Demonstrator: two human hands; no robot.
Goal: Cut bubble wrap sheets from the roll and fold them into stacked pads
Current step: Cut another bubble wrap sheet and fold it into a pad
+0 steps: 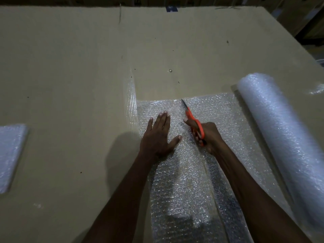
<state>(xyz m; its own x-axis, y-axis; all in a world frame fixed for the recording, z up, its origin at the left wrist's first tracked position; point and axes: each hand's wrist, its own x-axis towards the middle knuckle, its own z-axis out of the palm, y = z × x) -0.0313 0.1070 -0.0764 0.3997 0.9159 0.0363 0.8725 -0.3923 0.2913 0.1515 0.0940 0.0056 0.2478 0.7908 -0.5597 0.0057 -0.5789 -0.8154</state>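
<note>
a: where's the clear bubble wrap sheet [175,172]?

b: unrolled flat across the brown cardboard work surface [78,67], running from the near edge up the middle. it still joins the big translucent bubble wrap roll [280,134], which lies on its right side.

a: and the cut?

b: a slit runs up the sheet from the near edge, between the two forearms. the orange-handled scissors [192,120] sit at its far end, dark blades pointing away toward the sheet's far edge.

a: who holds them?

b: the right hand [208,135], fingers curled through and round the orange handles. i can't tell how far apart the blades are.

a: the left hand [157,135]?

b: flat on the sheet just left of the slit, fingers straight and together, thumb splayed toward the scissors, palm pressing the wrap down.

a: anything else?

b: a folded pad of bubble wrap [10,155] lies at the far left, well apart from the sheet. a strip of clear ribbed tape [130,100] runs along the cardboard beside the sheet's left far corner.
</note>
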